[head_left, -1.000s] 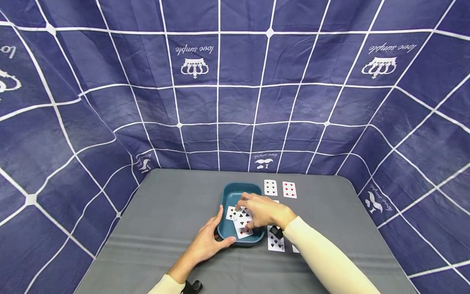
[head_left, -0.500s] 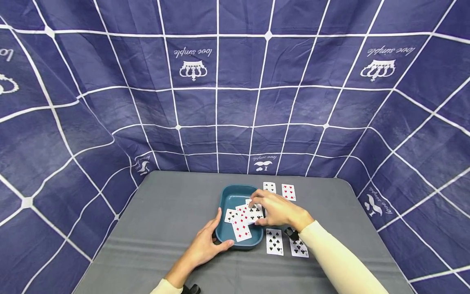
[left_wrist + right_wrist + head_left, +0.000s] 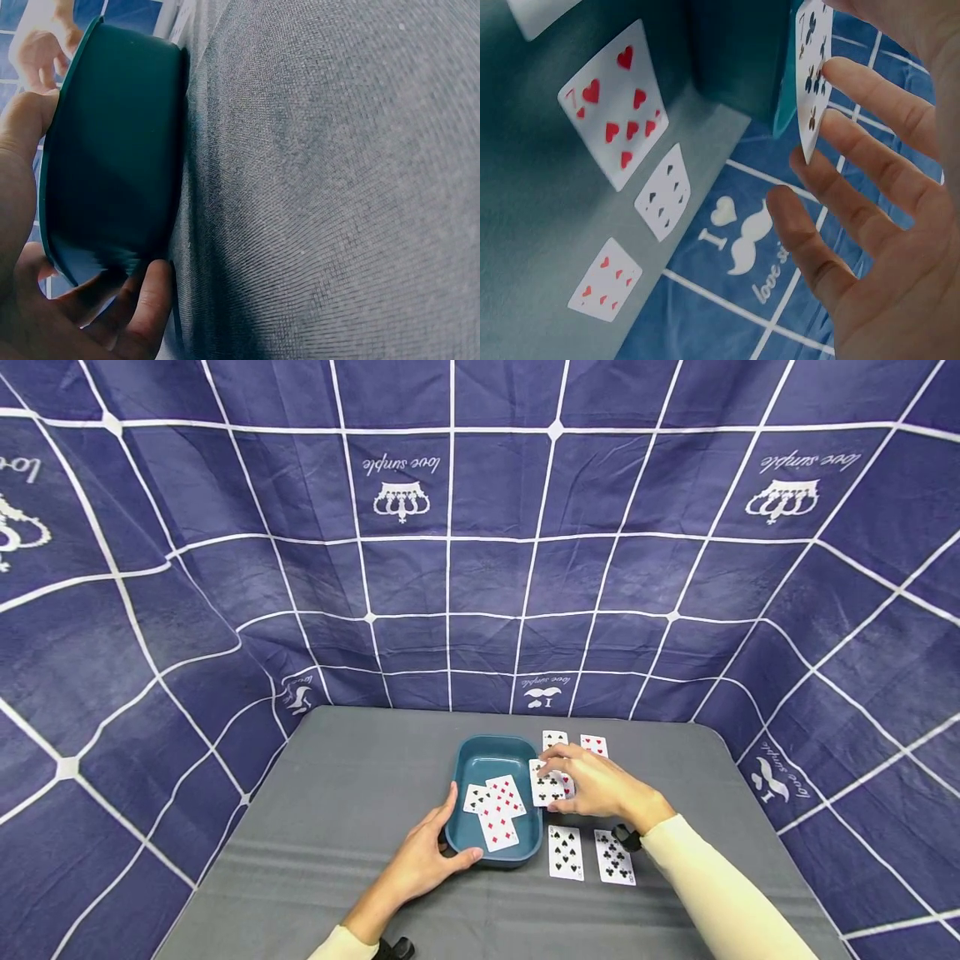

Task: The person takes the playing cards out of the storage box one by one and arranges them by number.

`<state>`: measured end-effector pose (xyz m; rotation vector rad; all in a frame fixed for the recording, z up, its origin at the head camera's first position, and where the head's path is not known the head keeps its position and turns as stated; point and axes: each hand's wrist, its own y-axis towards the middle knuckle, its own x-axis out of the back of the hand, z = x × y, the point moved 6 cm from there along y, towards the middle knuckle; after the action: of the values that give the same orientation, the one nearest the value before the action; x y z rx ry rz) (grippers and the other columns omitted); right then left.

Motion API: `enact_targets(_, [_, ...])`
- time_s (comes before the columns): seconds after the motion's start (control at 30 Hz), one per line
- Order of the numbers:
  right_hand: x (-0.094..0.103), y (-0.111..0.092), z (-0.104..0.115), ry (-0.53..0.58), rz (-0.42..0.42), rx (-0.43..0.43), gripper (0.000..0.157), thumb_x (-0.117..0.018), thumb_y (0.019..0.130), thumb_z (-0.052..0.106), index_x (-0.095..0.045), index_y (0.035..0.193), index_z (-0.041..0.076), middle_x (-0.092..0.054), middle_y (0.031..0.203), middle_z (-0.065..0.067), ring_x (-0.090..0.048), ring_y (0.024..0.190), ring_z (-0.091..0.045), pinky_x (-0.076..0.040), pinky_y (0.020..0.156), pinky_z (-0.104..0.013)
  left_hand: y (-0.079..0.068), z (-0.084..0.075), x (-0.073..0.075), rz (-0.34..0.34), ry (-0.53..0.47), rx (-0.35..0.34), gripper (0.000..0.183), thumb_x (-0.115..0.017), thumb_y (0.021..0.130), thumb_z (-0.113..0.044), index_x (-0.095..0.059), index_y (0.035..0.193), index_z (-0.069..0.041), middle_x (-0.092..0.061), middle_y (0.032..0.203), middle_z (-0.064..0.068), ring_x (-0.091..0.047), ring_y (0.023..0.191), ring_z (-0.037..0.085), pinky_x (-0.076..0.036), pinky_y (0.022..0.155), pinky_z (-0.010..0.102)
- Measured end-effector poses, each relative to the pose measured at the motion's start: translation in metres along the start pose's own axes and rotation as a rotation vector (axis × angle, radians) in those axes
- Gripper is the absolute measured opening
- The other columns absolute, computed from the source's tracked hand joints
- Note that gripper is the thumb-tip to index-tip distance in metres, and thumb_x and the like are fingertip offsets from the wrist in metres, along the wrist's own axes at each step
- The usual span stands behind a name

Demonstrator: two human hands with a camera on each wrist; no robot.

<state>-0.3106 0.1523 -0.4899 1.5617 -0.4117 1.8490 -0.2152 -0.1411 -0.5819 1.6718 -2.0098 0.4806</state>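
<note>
My right hand pinches a seven of clubs playing card between thumb and fingers, just past the right rim of a teal plastic tray. In the right wrist view that card stands edge-on, its face toward the seven of hearts on the table. My left hand holds the tray's near left corner, thumb at the near rim. In the left wrist view its fingers curl along the tray's outer wall. Inside the tray lie two diamond cards and a partly covered spade card.
Right of the tray, face-up cards lie in rows: a spade card and a six of hearts at the back, a spade card and a club card in front. Blue gridded cloth hangs behind the grey table.
My right hand has lifted the seven of clubs from the pile and carried it rightward past the tray's rim, baring the diamond cards. My left hand stays at the tray.
</note>
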Motion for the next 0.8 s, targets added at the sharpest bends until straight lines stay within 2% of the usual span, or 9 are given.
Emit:
enact_targets(0.13, [0.002,-0.005,-0.006,0.014,-0.022,0.002,0.044,-0.102,0.09,0.03,-0.085,0.129,0.017,-0.075,0.152,-0.006,-0.075,0.138,-0.031,-0.065,0.115,-0.055,-0.001,-0.001,0.0,0.005,0.0,-0.001,0.12,-0.098,0.096,-0.047,-0.025,0.188,-0.019,-0.051,0.179,0.025,-0.064,0.152,0.041,-0.07,0.107,0.046])
enact_targets(0.33, [0.004,-0.013,-0.016,0.024,-0.035,-0.039,0.045,-0.102,0.09,0.031,-0.084,0.128,0.017,-0.075,0.151,-0.004,-0.074,0.138,-0.029,-0.065,0.115,-0.055,-0.001,-0.002,0.0,-0.004,0.001,-0.015,0.121,-0.099,0.095,-0.046,-0.026,0.187,-0.017,-0.052,0.177,0.027,-0.064,0.151,0.042,-0.071,0.105,0.047])
enact_targets(0.57, [0.003,-0.021,-0.024,0.017,-0.061,-0.029,0.044,-0.103,0.088,0.027,-0.085,0.127,0.015,-0.076,0.147,-0.008,-0.075,0.136,-0.033,-0.064,0.114,-0.057,-0.004,-0.003,0.0,-0.003,-0.005,-0.015,0.121,-0.099,0.095,-0.045,-0.026,0.187,-0.016,-0.053,0.176,0.027,-0.065,0.149,0.041,-0.071,0.105,0.047])
enact_targets(0.8, [0.001,-0.028,-0.037,0.008,-0.048,-0.092,0.041,-0.102,0.089,0.029,-0.085,0.125,0.019,-0.075,0.15,-0.007,-0.073,0.139,-0.033,-0.065,0.113,-0.058,-0.005,-0.004,0.0,-0.007,-0.005,-0.012,0.12,-0.1,0.095,-0.043,-0.027,0.187,-0.018,-0.054,0.175,0.028,-0.066,0.148,0.04,-0.071,0.106,0.049])
